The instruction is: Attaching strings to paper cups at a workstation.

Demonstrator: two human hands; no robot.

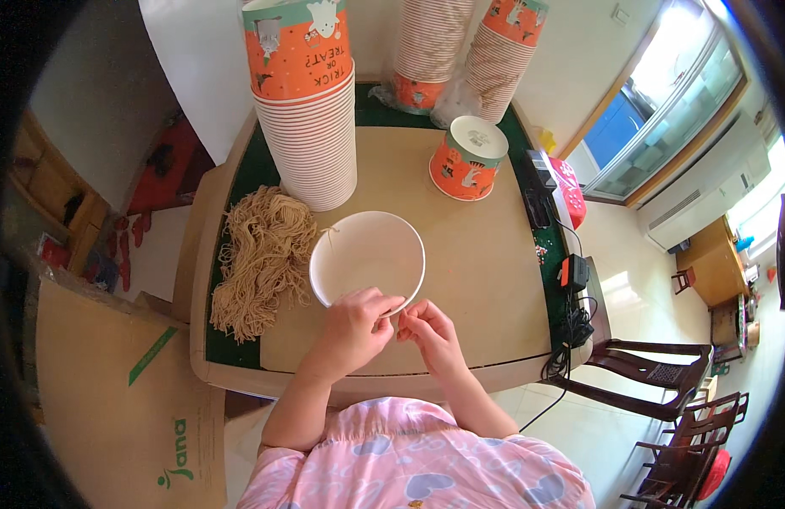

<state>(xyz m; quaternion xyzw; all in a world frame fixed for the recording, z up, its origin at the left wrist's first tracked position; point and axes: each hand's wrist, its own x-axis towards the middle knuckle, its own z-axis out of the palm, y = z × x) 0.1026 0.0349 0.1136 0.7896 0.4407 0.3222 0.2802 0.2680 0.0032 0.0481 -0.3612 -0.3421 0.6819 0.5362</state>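
Paper bucket (367, 254) near 11 o'clock from my hands

Its round mouth faces up toward me, with no clear long axis; the nearest stretch of rim, at 5 to 6 o'clock, is where both hands meet it. My left hand (356, 329), the nearer one, is curled over that rim, gripping it. My right hand (433, 335) is at 5 o'clock, its fingertips pinched together just beside the rim; I cannot tell what is between them. String (328, 232) shows at the rim's 10 o'clock. Yarn (261, 259) lies at 9 o'clock on the surface (494, 280).
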